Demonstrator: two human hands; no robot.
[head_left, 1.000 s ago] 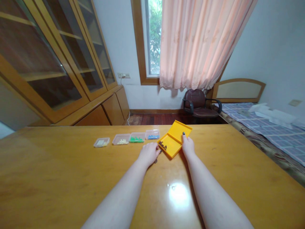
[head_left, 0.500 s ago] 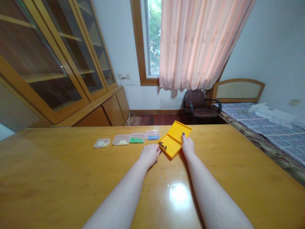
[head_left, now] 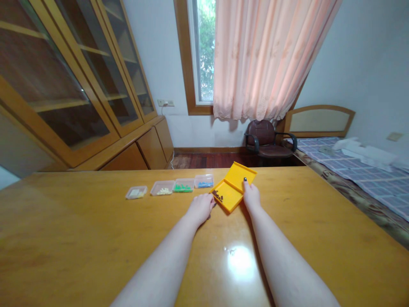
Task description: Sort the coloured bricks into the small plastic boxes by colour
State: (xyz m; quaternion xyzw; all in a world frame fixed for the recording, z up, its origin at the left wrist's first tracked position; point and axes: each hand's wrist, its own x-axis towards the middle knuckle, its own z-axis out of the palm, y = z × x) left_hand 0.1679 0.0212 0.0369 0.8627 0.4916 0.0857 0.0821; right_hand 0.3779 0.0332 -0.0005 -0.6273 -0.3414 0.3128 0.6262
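Note:
An open yellow plastic hinged box [head_left: 230, 186] lies on the wooden table [head_left: 79, 221], with a small heap of dark pieces [head_left: 217, 195] in its near tray. My left hand [head_left: 201, 209] rests with curled fingers against the box's left corner, and a dark speck [head_left: 209, 217] sits partly under it. My right hand [head_left: 251, 197] lies at the box's right edge, a tiny dark piece [head_left: 245, 179] at its fingertips. Several small clear plastic tubs stand in a row left of the box, holding pale [head_left: 164, 188], green [head_left: 183, 185] and blue [head_left: 203, 181] pieces.
The table's far edge runs just beyond the box. A glass-fronted wooden cabinet [head_left: 67, 85] stands at the left. A dark leather chair [head_left: 265, 138] sits under the pink curtain [head_left: 268, 55], and a bed [head_left: 367, 179] runs along the right.
The whole view has shifted very slightly. My hands, the yellow box and the tubs show no visible movement relative to the table.

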